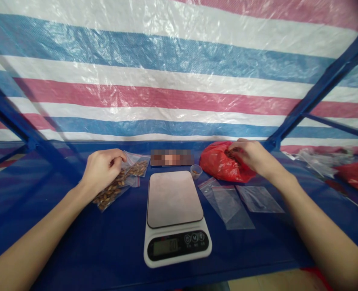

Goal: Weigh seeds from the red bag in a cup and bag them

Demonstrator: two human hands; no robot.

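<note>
My left hand [103, 169] is at the left, its fingers curled in a pinch at the top of a clear zip-lock bag [107, 197] of brown seeds or nuts. Touching that bag, a second zip-lock bag [139, 167] with similar contents lies just behind. My right hand [248, 152] reaches into the mouth of a red plastic bag [216, 163]; its fingers are bent together, and the fingertips and whatever they grip are partly hidden. Between the hands stands a white kitchen scale [175, 200] with a bare plate, its display showing zeros.
A small clear cup [196, 171] with a little brown matter stands behind the scale, beside a blurred-out flat object [172, 158]. Flat zip-lock bags [231, 206] lie right of the scale. Blue metal posts [312, 97] and a striped tarp [166, 97] bound the blue shelf [106, 246].
</note>
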